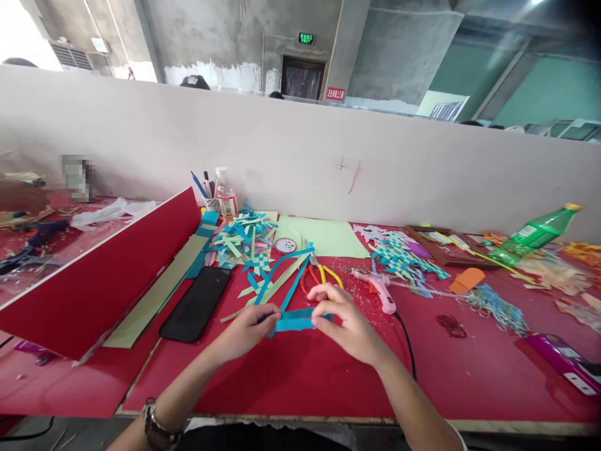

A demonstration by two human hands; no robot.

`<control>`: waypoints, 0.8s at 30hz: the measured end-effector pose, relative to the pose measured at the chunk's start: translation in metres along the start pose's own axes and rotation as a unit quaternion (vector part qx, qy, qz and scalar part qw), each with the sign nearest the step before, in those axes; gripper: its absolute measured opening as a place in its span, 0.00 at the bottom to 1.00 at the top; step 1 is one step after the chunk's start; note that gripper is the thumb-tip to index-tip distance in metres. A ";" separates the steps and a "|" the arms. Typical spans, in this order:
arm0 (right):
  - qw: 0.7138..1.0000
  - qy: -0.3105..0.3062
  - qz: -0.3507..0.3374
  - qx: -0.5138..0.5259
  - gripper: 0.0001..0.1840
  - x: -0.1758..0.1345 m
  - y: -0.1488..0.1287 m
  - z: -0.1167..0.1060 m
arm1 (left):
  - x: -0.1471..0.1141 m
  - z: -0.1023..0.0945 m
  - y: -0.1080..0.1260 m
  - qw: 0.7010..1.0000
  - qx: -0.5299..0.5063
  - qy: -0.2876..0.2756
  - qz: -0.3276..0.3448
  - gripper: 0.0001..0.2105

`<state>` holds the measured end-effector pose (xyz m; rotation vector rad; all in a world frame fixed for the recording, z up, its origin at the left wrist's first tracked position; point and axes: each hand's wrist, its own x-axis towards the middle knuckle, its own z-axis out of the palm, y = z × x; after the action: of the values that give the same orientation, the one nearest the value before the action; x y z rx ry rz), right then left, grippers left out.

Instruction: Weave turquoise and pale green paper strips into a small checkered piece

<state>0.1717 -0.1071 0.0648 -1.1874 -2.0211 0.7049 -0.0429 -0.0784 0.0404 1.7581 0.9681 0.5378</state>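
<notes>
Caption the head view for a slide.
Left hand and right hand pinch blue paper over a red table, between a phone and a pink glue gun.

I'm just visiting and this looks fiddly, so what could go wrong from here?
The thin blue paper-like piece, pinched between the left hand and right hand, might crease or slip.
The pink plastic glue gun lies close to the right hand; if hot, it could burn.
The heaped blue and pale-green strips lie loose nearby, so pieces might get mixed up.
</notes>
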 end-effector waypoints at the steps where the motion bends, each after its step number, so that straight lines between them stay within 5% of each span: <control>1: 0.999 -0.014 -0.002 -0.033 0.08 0.000 -0.004 0.005 | 0.001 0.002 0.002 1.000 0.014 0.000 0.005 0.16; 7: 0.995 -0.089 0.021 -0.038 0.09 -0.003 -0.006 0.025 | -0.005 0.013 0.004 0.999 0.022 0.040 -0.025 0.22; 12: 0.997 -0.038 0.033 -0.055 0.10 -0.005 -0.002 0.034 | -0.010 0.014 0.013 0.996 0.082 0.000 0.022 0.16; 16: 0.998 0.005 0.043 -0.051 0.10 -0.006 0.002 0.037 | -0.011 0.012 0.013 0.991 0.131 0.025 0.027 0.13; 24: 0.997 -0.013 0.064 -0.040 0.11 -0.007 0.001 0.038 | -0.011 0.015 0.011 0.993 0.104 0.035 0.031 0.12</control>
<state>0.1457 -0.1173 0.0387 -1.3720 -2.0244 0.7093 -0.0347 -0.0977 0.0453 1.9719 1.0510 0.5574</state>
